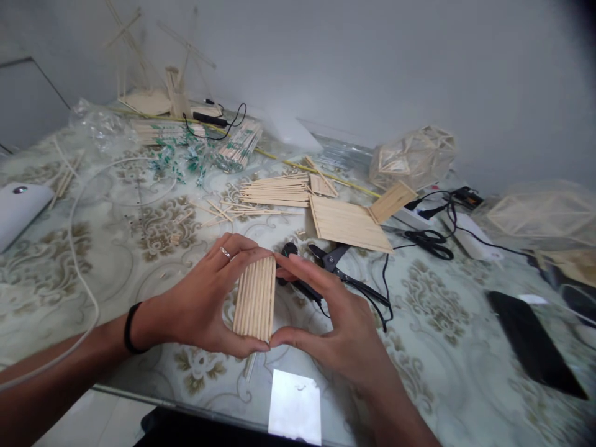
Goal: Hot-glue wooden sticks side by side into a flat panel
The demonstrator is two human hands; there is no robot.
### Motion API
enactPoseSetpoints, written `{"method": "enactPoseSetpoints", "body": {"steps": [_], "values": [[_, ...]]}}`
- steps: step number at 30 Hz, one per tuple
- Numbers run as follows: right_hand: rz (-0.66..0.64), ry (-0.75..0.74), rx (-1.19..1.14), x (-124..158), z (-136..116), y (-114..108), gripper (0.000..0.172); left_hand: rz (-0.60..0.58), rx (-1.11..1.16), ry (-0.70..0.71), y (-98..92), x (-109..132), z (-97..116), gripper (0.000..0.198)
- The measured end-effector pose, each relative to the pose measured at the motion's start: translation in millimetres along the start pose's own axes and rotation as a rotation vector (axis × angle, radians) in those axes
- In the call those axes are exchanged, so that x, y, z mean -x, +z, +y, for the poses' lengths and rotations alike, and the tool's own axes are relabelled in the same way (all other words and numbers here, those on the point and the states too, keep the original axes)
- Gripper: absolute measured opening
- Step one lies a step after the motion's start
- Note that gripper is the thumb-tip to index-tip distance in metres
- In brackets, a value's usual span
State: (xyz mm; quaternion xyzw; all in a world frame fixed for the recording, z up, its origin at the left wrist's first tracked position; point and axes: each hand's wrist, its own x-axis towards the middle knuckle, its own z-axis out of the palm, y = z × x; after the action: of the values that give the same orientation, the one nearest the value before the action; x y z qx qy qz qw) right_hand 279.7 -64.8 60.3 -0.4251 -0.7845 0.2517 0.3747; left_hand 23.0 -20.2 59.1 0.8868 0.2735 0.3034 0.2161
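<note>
A small panel of pale wooden sticks laid side by side is held up above the table near the front. My left hand, with a ring and a black wrist band, grips its left side, thumb at the lower edge and fingers at the top. On the other side my right hand touches the panel's top and bottom right corners with fingertips and thumb. Behind the hands lie a larger stick panel with a smaller piece attached and a row of loose sticks.
Dark-handled pliers, black scissors and cables lie behind my right hand. A black phone rests at the right. Bagged sticks and stick models stand toward the wall. A white cable crosses the left side.
</note>
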Motion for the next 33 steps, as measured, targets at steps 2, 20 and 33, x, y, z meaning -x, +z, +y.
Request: {"method": "enactPoseSetpoints", "body": {"steps": [2, 20, 33], "values": [[-0.012, 0.003, -0.039, 0, 2, -1, 0.108, 0.006, -0.021, 0.002, -0.4, 1, 0, 0.106], [0.045, 0.038, -0.190, 3, 11, 12, 0.094, -0.005, -0.029, -0.025, -1.7, 0, 5, 0.108], [-0.031, 0.063, -0.186, 1, 11, 8, 0.097, 0.030, -0.073, -0.005, 0.0, 1, 1, 0.102]]}}
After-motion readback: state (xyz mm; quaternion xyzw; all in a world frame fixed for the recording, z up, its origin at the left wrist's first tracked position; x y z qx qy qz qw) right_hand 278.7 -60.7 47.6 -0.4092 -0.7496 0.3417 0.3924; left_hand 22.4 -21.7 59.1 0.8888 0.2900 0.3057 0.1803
